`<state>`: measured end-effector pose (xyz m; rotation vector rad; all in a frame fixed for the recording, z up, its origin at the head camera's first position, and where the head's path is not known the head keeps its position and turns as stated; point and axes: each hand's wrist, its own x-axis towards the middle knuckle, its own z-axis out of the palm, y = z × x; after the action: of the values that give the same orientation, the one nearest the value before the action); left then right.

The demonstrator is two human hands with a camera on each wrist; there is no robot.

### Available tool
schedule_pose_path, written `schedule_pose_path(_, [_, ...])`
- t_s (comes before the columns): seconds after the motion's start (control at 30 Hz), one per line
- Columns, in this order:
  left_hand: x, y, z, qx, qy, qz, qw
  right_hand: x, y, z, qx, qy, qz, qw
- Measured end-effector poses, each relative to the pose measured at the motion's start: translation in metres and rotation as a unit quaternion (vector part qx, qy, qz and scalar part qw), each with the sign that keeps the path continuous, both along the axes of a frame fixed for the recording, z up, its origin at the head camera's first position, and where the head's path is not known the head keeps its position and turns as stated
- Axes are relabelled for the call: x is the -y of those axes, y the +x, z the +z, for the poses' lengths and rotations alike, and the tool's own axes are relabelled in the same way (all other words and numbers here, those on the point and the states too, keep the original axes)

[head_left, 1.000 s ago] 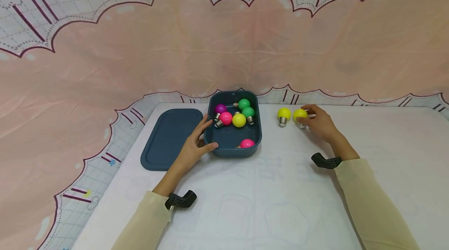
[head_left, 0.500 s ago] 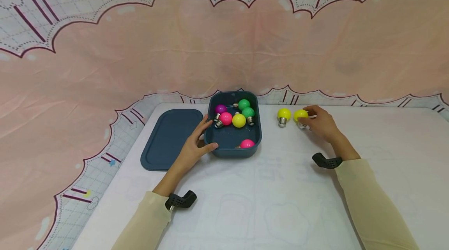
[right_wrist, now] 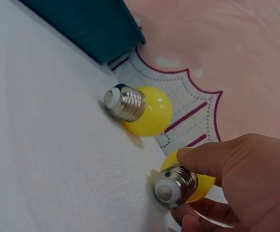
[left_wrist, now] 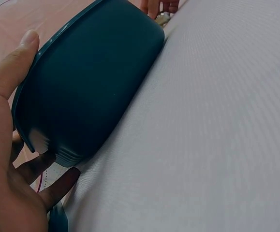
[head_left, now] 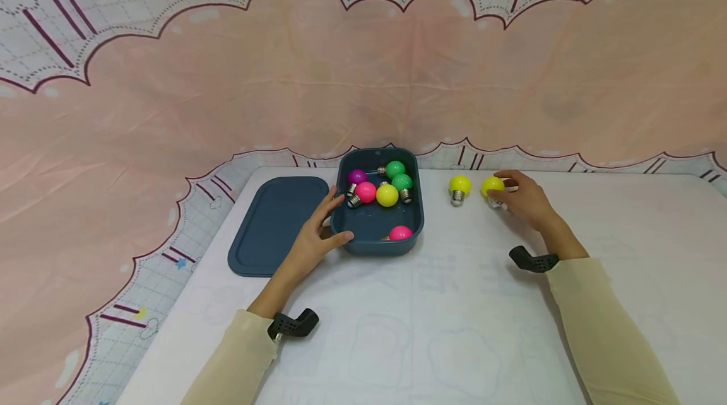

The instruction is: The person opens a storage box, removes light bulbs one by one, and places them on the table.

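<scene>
A dark blue plastic box (head_left: 372, 226) holds several coloured light bulbs: purple, pink, green and a yellow bulb (head_left: 387, 195). My left hand (head_left: 314, 233) rests against its near left corner, thumb at the front and long fingers fairly straight along the left wall. In the left wrist view the thumb (left_wrist: 21, 60) touches the rim. To the right of the box, my right hand (head_left: 526, 198) pinches a yellow light bulb (right_wrist: 205, 187) between thumb and fingers, metal screw base towards me. Another yellow bulb (right_wrist: 152, 112) lies just left of it, untouched.
The box's flat blue lid (head_left: 278, 222) lies left of the box, partly behind my left hand. A white cloth (head_left: 397, 329) covers the table. A peach patterned curtain (head_left: 375, 77) hangs close behind the table's far edge.
My right hand and the yellow bulb in its fingers have shifted slightly right, widening the space to the other yellow bulb. The left hand and box have stayed put.
</scene>
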<state>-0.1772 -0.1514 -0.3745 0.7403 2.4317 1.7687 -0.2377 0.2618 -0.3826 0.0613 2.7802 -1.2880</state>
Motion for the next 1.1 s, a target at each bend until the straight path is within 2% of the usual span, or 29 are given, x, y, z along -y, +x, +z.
schedule_pose_path(0.4, [-0.0002,0.0012,0.0016,0.002,0.001,0.001,1.0000,0.0004,-0.0017,-0.0008,-0.008,0.020,0.013,0.9997])
schedule_pose_path(1.1, [0.0000,0.0009,0.0013,-0.003,-0.002,0.002,1.0000,0.0016,-0.0002,0.0023,0.000,0.018,0.032,0.9993])
